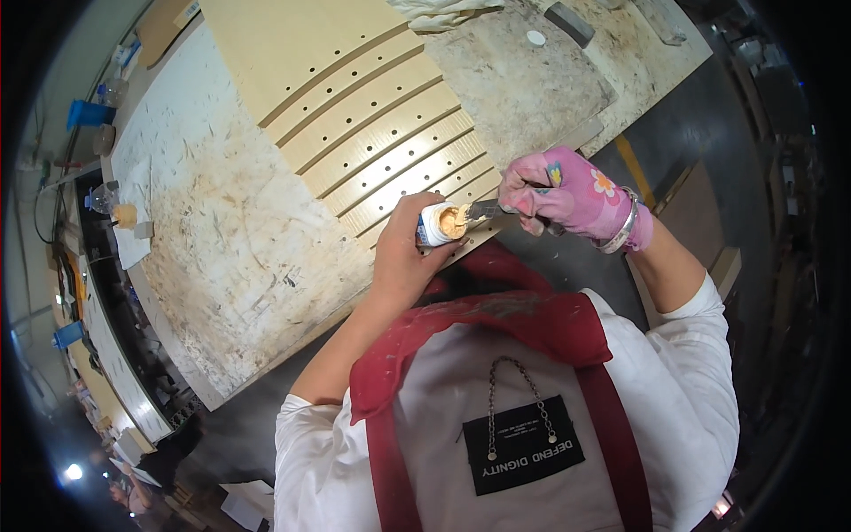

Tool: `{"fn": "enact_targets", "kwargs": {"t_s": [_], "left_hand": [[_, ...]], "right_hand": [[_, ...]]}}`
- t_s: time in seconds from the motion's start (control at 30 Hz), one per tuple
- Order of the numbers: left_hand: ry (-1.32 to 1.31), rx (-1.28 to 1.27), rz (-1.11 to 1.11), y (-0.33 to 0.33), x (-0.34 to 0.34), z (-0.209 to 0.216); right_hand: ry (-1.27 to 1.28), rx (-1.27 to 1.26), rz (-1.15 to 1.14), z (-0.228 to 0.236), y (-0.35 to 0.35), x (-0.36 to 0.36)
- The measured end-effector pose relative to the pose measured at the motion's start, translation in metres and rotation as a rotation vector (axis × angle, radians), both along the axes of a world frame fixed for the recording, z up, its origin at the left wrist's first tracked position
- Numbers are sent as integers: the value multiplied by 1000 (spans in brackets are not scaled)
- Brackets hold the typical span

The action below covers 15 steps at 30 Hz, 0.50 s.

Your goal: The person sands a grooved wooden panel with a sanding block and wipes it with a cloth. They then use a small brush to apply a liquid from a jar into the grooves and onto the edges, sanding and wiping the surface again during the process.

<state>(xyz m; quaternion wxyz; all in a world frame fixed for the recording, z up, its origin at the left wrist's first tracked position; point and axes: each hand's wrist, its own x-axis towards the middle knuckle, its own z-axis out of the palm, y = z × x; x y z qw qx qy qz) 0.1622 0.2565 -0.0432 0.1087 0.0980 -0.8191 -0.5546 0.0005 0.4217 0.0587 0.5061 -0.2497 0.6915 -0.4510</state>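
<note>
My bare left hand (401,246) is wrapped round a small white jar (432,232), tilted so that its open mouth faces right. Beige paste (451,222) shows inside, and some clings around the rim. In a pink flowered glove, my right hand (567,195) grips a small putty knife (484,209). Its metal blade reaches to the jar's mouth, with paste at the tip. Most of the knife's handle is hidden by the glove. Just beyond the jar lie several pale yellow wooden strips (377,133), side by side, with round dark holes along them.
Under the strips is a large stained worktable (239,266), whose near edge runs close to my body. Toward the far right are a white round lid (535,38), a grey block (569,24) and a crumpled cloth (448,12). Bottles (104,197) stand beyond its left edge.
</note>
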Motion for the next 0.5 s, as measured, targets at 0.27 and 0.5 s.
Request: {"fn": "enact_targets", "kwargs": {"t_s": [0.27, 0.5], "left_hand": [[5, -46, -30, 0, -3, 1], [111, 171, 144, -16, -3, 17]], "right_hand": [[27, -84, -19, -6, 5, 5], [-376, -208, -250, -30, 11, -9]]}}
